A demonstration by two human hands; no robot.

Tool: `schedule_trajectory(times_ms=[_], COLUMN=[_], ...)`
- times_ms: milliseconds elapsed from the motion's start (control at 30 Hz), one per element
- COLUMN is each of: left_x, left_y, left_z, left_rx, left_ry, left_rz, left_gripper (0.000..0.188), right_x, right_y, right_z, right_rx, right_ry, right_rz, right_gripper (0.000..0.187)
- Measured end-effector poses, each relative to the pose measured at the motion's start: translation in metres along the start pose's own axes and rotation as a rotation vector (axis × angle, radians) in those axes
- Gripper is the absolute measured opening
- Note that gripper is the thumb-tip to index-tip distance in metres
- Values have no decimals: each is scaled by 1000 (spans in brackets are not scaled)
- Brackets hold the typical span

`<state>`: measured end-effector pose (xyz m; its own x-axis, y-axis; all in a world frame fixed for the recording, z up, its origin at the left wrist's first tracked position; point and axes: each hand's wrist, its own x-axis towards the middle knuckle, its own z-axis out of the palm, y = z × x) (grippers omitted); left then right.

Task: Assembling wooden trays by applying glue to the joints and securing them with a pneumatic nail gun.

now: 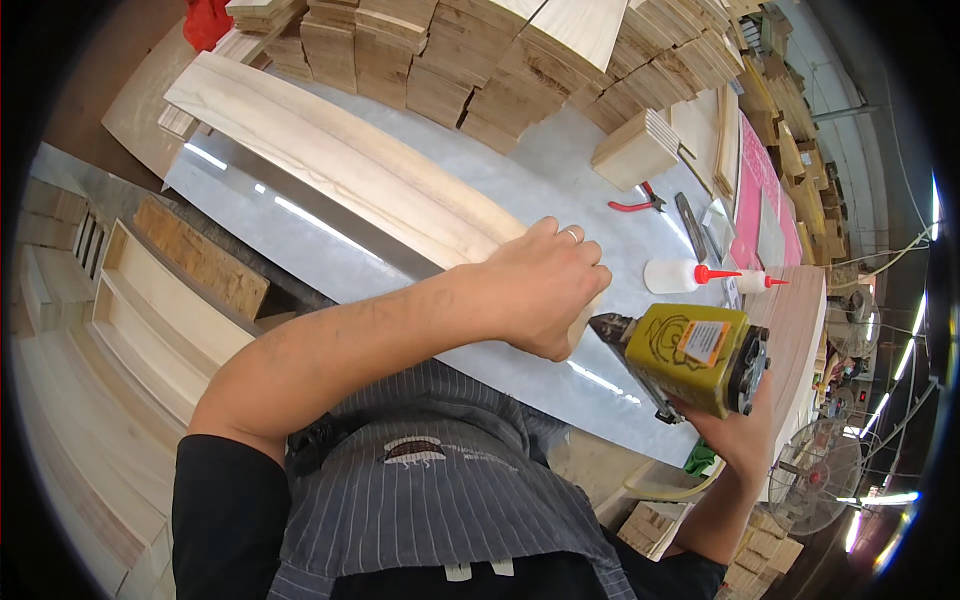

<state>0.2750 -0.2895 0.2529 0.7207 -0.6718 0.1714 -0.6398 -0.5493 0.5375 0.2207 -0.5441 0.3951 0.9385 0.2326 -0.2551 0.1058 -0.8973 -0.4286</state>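
My left hand [545,280], a ring on one finger, is closed round the near right end of a long pale wooden piece [350,165]. The piece slants across the shiny grey tabletop [470,375], its far end toward the upper left. At the right, my right hand [735,425] grips an olive-green nail gun [685,355] from below. Its dark nose [612,327] points toward the wood's end beside my left hand, with a small gap seeming to lie between them. The fingers behind the tool are mostly hidden.
Stacked boards [470,60] line the table's far side. White glue bottles [670,276] with red tips, red-handled pliers [640,200] and a dark knife-like tool [690,225] lie to the right. Wooden frames [170,310] stand at left; a fan [815,475] is at lower right.
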Motion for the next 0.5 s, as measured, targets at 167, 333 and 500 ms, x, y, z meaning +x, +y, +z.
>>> schedule_trajectory(times_ms=[167,333,500], left_x=[1,4,1], left_y=[0,2,1], left_z=[-5,-7,-7], left_rx=[-8,-13,-32], left_ry=[5,-34,-54], left_rz=[5,7,-5], left_gripper=[51,53,54], right_x=[-6,-7,-1], right_y=[-13,-15,-27], right_z=[4,4,2], right_rx=[89,91,-112], right_ry=[45,29,-26], right_rz=[-80,-99,-199], right_gripper=[34,32,31])
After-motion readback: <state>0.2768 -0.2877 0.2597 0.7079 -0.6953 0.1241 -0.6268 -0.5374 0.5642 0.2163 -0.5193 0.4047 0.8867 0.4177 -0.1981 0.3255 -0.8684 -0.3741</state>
